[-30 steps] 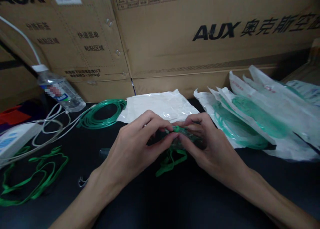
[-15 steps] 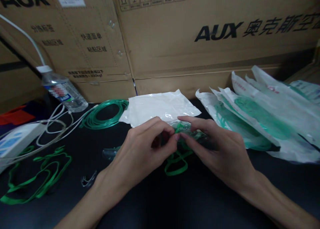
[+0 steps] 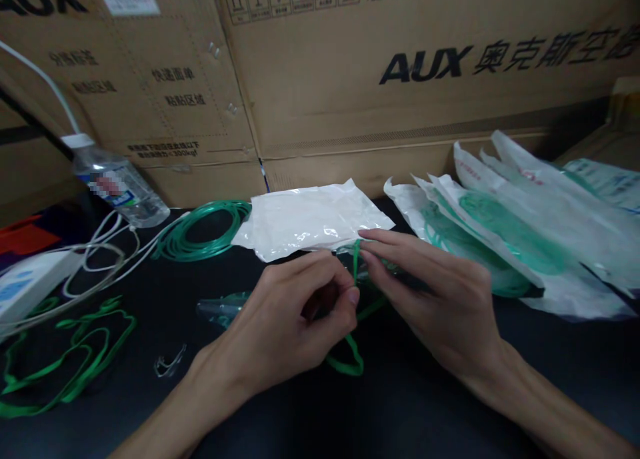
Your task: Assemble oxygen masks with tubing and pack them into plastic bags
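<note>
My left hand [image 3: 305,305] pinches a green elastic strap [image 3: 356,262] between thumb and forefinger, and the strap runs up taut to my right fingertips. A loop of the same strap hangs below, behind the left hand. My right hand [image 3: 430,285] is closed on a clear plastic mask [image 3: 387,269], most of it hidden behind the fingers. Partly covered by my left wrist, another clear plastic piece [image 3: 223,309] lies on the black table [image 3: 320,419]. A small curved clear part [image 3: 170,362] rests left of my forearm.
Behind the hands lies a white packet [image 3: 310,219], beside coiled green tubing [image 3: 200,232]. Several bagged green items [image 3: 510,232] are at right. A loose green strap [image 3: 75,359], white power strip [image 3: 40,279], cables and bottle [image 3: 120,185] occupy the left. Cardboard boxes [image 3: 320,99] stand behind.
My left hand has drawn the green strap down and away from the right fingertips, so a straight length now shows between them. The whole view has shifted slightly.
</note>
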`<state>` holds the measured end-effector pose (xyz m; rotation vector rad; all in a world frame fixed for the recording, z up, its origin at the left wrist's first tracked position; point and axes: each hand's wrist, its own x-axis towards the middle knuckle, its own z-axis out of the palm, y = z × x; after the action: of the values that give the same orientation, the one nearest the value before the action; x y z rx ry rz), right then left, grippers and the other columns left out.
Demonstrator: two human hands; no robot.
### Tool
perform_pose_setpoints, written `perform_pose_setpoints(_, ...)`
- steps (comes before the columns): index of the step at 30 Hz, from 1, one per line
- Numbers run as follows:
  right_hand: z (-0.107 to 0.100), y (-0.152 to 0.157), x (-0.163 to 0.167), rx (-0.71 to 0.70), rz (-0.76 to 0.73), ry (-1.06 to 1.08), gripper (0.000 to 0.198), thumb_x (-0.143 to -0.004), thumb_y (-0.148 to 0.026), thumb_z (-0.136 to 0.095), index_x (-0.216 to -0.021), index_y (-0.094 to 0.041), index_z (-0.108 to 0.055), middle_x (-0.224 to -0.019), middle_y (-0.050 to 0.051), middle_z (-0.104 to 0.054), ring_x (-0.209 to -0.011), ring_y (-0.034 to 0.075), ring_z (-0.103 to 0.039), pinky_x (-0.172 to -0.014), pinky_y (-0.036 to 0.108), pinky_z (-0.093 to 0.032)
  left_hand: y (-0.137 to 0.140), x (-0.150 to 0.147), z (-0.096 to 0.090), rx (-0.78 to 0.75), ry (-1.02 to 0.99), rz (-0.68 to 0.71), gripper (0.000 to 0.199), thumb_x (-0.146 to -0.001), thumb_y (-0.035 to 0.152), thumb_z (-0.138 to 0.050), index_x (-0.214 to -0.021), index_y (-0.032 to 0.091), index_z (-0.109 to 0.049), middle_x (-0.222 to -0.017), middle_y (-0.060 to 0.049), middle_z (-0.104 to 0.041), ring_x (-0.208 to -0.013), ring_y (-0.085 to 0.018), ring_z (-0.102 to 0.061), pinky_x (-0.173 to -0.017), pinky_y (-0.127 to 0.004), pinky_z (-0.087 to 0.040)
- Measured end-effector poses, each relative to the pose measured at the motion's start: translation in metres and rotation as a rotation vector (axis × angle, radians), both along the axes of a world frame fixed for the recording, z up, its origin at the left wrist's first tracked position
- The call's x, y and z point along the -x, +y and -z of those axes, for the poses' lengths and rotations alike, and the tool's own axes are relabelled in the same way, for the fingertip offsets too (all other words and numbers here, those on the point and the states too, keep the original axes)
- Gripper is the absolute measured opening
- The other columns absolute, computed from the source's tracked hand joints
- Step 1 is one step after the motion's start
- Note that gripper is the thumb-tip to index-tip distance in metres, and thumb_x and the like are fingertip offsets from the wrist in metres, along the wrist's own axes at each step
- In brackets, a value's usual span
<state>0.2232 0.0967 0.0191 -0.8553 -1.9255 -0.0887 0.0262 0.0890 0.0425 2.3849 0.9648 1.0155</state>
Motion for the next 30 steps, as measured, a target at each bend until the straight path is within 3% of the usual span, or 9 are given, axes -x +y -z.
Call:
perform_pose_setpoints(11, -0.005, 0.012, -0.010, 0.121, 0.262, 0.157, 0.014, -0.091, -0.015, -0.068, -0.091, -0.023, -0.080, -0.095, 0.006, -0.084, -0.079, 0.024, -0.080, -0.072, 0.034, -0.065, -0.003, 0.001, -0.006, 0.034, -0.016, -0.022, 0.019, -0.086, 0.008, -0.058, -0.071, 0.019, -0.056, -0.065, 0.006, -0.053, -0.054, -0.007, -0.048, -0.051, -0.017, -0.039)
perform_pose_setpoints(14, -0.009, 0.015, -0.012, 0.350, 0.225, 0.310, 0.012, -0.090, -0.025, -0.071, -0.090, -0.020, -0.082, -0.079, 0.004, -0.083, -0.054, 0.020, -0.074, -0.047, 0.028, -0.057, 0.001, -0.001, -0.003, 0.200, -0.060, -0.108, 0.012, -0.093, 0.021, -0.062, -0.081, 0.020, -0.064, -0.072, 0.004, -0.063, -0.055, -0.009, -0.054, -0.051, -0.019, -0.046)
perform_pose_setpoints(16, -0.012, 0.015, -0.011, 0.530, 0.121, 0.435, 0.016, -0.090, -0.029, -0.072, -0.094, -0.019, -0.083, -0.073, 0.003, -0.081, -0.049, 0.019, -0.072, -0.040, 0.025, -0.054, 0.005, -0.002, -0.002, 0.375, -0.172, -0.124, 0.009, -0.094, 0.029, -0.064, -0.090, 0.021, -0.065, -0.084, 0.000, -0.070, -0.060, -0.010, -0.059, -0.052, -0.020, -0.051)
perform_pose_setpoints(18, -0.015, 0.014, -0.009, 0.674, -0.028, 0.552, 0.020, -0.090, -0.029, -0.071, -0.102, -0.018, -0.082, -0.084, 0.005, -0.083, -0.060, 0.020, -0.078, -0.048, 0.026, -0.061, 0.007, -0.002, -0.002, 0.537, -0.308, -0.078, 0.009, -0.095, 0.030, -0.062, -0.092, 0.021, -0.062, -0.088, -0.002, -0.073, -0.063, -0.012, -0.063, -0.054, -0.022, -0.055)
perform_pose_setpoints(21, -0.016, 0.011, -0.007, 0.783, -0.183, 0.633, 0.028, -0.089, -0.024, -0.071, -0.116, -0.018, -0.078, -0.101, 0.007, -0.083, -0.078, 0.023, -0.081, -0.063, 0.033, -0.068, 0.007, -0.003, -0.004, 0.656, -0.378, -0.074, 0.010, -0.094, 0.029, -0.058, -0.087, 0.022, -0.060, -0.065, 0.004, -0.061, -0.051, -0.011, -0.055, -0.044, -0.019, -0.046)
perform_pose_setpoints(24, -0.014, 0.008, -0.005, 0.780, -0.205, 0.585, 0.035, -0.091, -0.022, -0.070, -0.126, -0.018, -0.074, -0.093, 0.006, -0.083, -0.078, 0.024, -0.080, -0.057, 0.031, -0.067, 0.007, -0.006, -0.005, 0.573, -0.329, -0.145, 0.014, -0.089, 0.033, -0.065, -0.081, 0.021, -0.065, -0.057, 0.006, -0.053, -0.044, -0.008, -0.042, -0.037, -0.018, -0.032)
perform_pose_setpoints(26, -0.012, 0.006, -0.002, 0.773, -0.213, 0.567, 0.042, -0.093, -0.021, -0.069, -0.134, -0.019, -0.068, -0.104, 0.006, -0.083, -0.079, 0.023, -0.080, -0.057, 0.031, -0.067, 0.007, -0.009, -0.004, 0.515, -0.301, -0.179, 0.019, -0.085, 0.037, -0.070, -0.075, 0.021, -0.069, -0.057, 0.005, -0.057, -0.045, -0.009, -0.046, -0.038, -0.019, -0.033)
perform_pose_setpoints(30, -0.009, 0.002, 0.006, 0.715, -0.325, 0.662, 0.049, -0.093, -0.018, -0.067, -0.141, -0.020, -0.061, -0.141, 0.008, -0.069, -0.107, 0.021, -0.077, -0.089, 0.034, -0.067, 0.009, -0.009, 0.009, 0.444, -0.258, -0.256, 0.027, -0.079, 0.048, -0.074, -0.067, 0.025, -0.078, -0.061, 0.001, -0.071, -0.051, -0.017, -0.061, -0.042, -0.023, -0.046)
